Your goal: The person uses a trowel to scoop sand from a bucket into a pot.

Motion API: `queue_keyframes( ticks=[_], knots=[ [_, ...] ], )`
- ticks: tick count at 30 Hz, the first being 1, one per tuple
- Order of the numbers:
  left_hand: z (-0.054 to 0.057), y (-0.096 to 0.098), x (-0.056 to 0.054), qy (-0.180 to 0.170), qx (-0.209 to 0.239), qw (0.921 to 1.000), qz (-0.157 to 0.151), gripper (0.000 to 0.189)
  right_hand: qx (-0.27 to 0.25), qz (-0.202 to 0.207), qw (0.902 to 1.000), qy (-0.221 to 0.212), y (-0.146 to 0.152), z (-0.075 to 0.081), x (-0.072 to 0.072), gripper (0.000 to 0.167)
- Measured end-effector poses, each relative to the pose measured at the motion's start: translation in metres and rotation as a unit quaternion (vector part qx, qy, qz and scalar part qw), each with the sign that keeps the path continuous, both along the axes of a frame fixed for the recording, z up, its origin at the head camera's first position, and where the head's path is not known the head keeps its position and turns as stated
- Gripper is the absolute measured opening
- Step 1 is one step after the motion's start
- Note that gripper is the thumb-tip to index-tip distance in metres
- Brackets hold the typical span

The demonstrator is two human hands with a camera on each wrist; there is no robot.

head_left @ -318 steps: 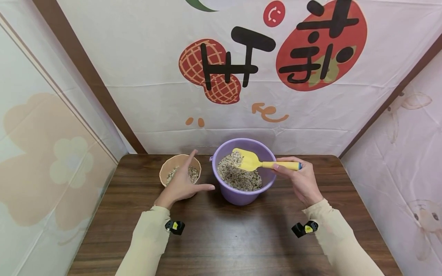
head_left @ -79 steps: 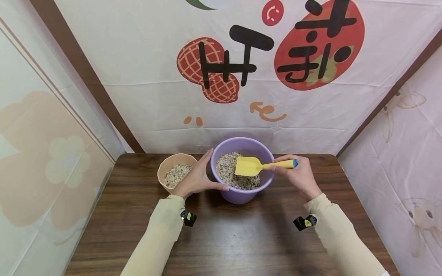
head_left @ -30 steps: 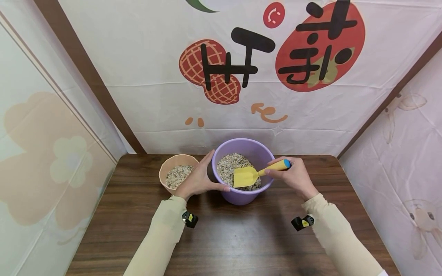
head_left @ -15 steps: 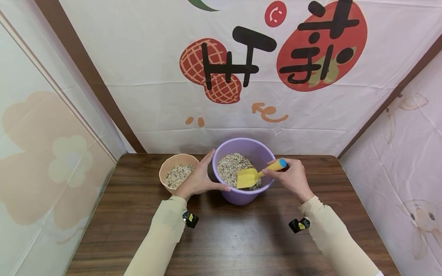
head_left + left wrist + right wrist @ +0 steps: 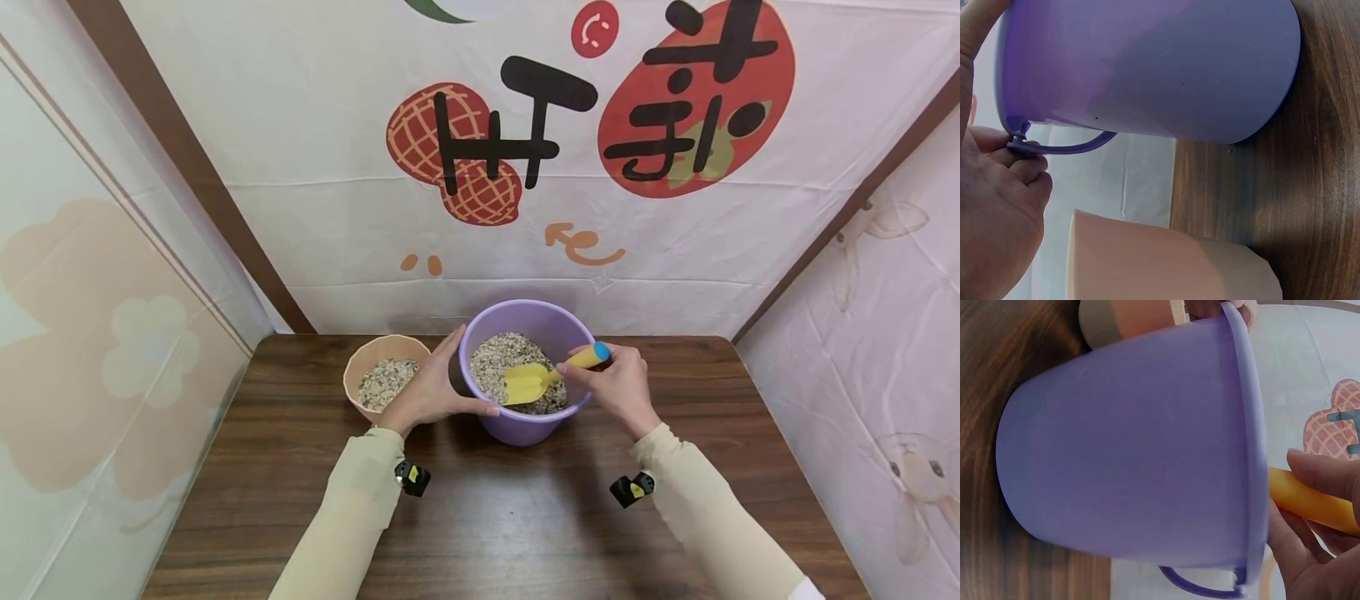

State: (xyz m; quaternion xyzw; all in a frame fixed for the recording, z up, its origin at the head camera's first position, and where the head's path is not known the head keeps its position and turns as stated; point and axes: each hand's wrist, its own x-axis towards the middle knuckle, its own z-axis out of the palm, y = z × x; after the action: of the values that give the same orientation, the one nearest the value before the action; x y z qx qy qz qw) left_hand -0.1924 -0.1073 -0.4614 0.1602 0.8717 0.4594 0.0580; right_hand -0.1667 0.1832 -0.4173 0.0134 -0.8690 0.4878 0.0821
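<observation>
A purple bucket [image 5: 519, 430] stands on the table, partly filled with speckled, gravel-like grains [image 5: 498, 354]. My right hand [image 5: 618, 390] grips the yellow handle of a toy shovel [image 5: 525, 383] over the bucket's right rim. The shovel's blade lies low inside, at the surface of the grains, its blue-tipped handle tilted up. My left hand [image 5: 429, 390] holds the bucket's left rim, thumb along the near side. In the left wrist view its fingers curl by the bucket's handle [image 5: 1072, 149]. A peach bowl [image 5: 362, 367] with similar grains sits left of the bucket, partly hidden by that hand.
The dark wooden table [image 5: 510, 533] ends at a printed cloth wall [image 5: 330, 258] close behind the bucket and bowl. More cloth panels rise at the left and right sides.
My left hand has gone from over the bowl to the bucket's rim. The shovel, earlier higher with grains on its blade, has come down and left, its handle tipping up.
</observation>
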Motion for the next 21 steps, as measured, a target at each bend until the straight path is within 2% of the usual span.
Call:
queue_keyframes(
  ticks=[10,21],
  knots=[
    [0.001,-0.001,0.000,-0.007,-0.006,1.0000,0.001,0.146,-0.041,-0.025,0.9987,-0.013,-0.008,-0.006,-0.007,0.026],
    [0.000,0.000,-0.001,-0.004,-0.005,1.0000,0.000,0.146,-0.119,-0.012,0.9925,-0.026,-0.015,-0.008,-0.011,0.027]
  ],
)
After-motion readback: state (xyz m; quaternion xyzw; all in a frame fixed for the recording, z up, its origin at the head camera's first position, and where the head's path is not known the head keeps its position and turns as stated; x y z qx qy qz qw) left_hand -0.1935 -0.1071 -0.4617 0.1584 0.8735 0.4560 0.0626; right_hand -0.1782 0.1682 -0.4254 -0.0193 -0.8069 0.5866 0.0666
